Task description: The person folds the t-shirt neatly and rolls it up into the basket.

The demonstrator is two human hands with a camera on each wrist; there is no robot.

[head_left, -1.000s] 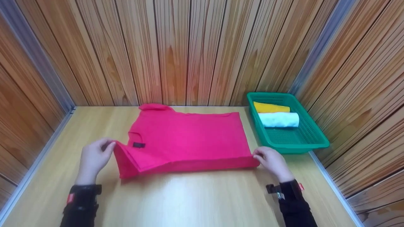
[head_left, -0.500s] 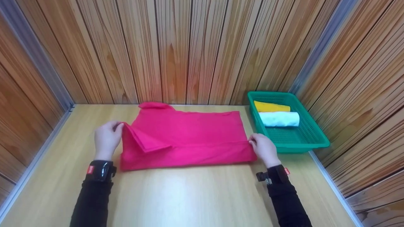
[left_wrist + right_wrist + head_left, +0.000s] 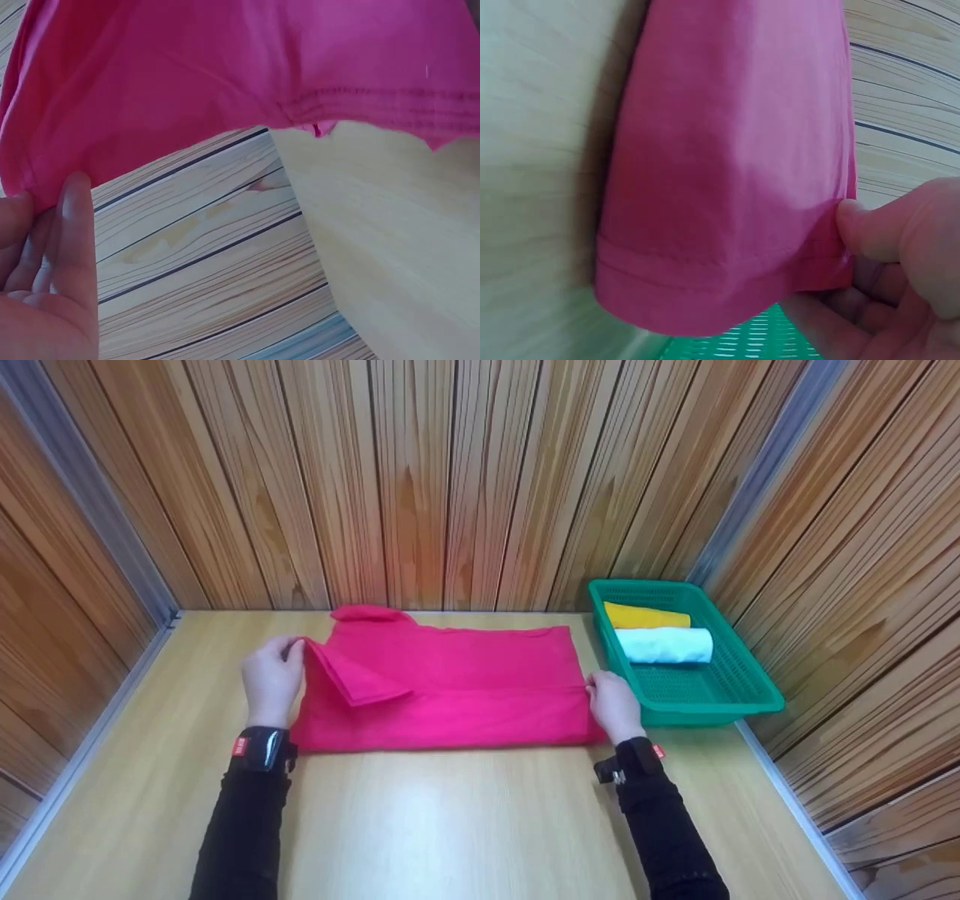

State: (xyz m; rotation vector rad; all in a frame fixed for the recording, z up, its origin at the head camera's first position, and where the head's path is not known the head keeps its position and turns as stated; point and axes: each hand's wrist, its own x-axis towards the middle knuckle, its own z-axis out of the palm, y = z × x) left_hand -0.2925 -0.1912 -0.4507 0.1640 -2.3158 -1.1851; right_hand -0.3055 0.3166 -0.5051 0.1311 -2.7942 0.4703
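Note:
A bright pink T-shirt [image 3: 480, 667] lies sideways on the table, its near side folded over toward the wall. At its left end my left hand [image 3: 274, 679] pinches a raised corner between thumb and fingers, and a sleeve flap hangs folded across the top. In the left wrist view the thumb and fingers [image 3: 75, 202] meet on the cloth edge above the table. The right hand [image 3: 615, 706] pinches the folded edge at the hem end, near the basket. The right wrist view shows the thumb [image 3: 870, 229] on top of the stitched hem [image 3: 682, 292]. The neckline is covered by the fold.
A green plastic basket [image 3: 716, 709] stands at the back right, close to the right hand. Inside are a rolled white cloth [image 3: 664, 646] and a folded yellow cloth [image 3: 646, 615]. Wood-panelled walls [image 3: 420, 495] enclose the table [image 3: 420, 825] at the back and sides.
Both hands have moved toward the back wall with the shirt's near edge, folding it over the body. The left hand has also shifted right, and the neck label is now covered.

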